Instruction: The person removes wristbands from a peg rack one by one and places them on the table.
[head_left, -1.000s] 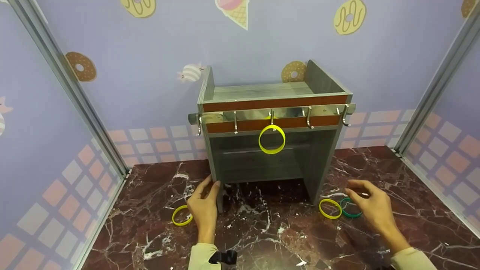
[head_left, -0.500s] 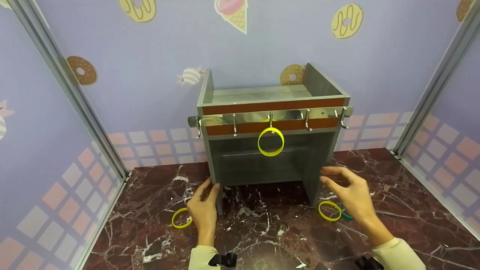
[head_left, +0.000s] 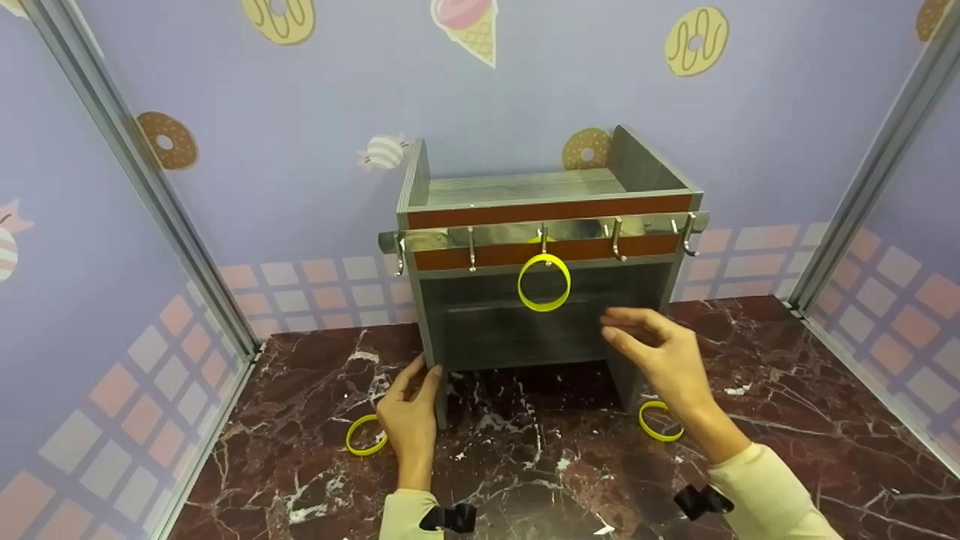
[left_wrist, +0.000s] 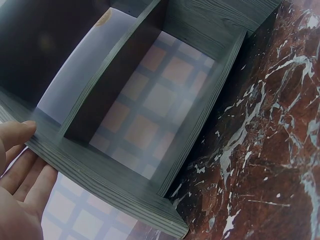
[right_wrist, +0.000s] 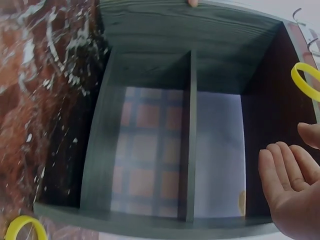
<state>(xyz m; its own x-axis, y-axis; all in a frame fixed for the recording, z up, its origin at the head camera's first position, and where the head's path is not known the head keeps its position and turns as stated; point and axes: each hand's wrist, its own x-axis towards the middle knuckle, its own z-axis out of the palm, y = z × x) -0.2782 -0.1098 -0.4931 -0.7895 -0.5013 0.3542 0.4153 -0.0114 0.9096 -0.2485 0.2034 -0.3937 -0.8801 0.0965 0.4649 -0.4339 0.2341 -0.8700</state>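
A grey wooden shelf unit [head_left: 646,300] stands on the marble-patterned table with a metal hook rail [head_left: 502,236] across its front. From the middle hook hangs a yellow ring [head_left: 544,307]. My left hand [head_left: 409,416] grips the unit's left side panel [left_wrist: 100,177], thumb inside and fingers outside in the left wrist view. Before the right half of the unit, my right hand [head_left: 667,364] is raised with relaxed fingers and holds nothing. In the right wrist view those fingers [right_wrist: 282,162] lie below the hanging ring [right_wrist: 304,89].
Another yellow ring [head_left: 366,453] lies beside my left hand on the table [head_left: 525,495]. A third yellow ring [head_left: 643,420] lies near the unit's right foot, partly behind my right forearm. Patterned walls [head_left: 300,187] enclose the back and sides.
My right hand has moved left and up, from above the green ring to before the unit's opening. The green ring is now hidden behind the right arm. My left hand keeps its grip.
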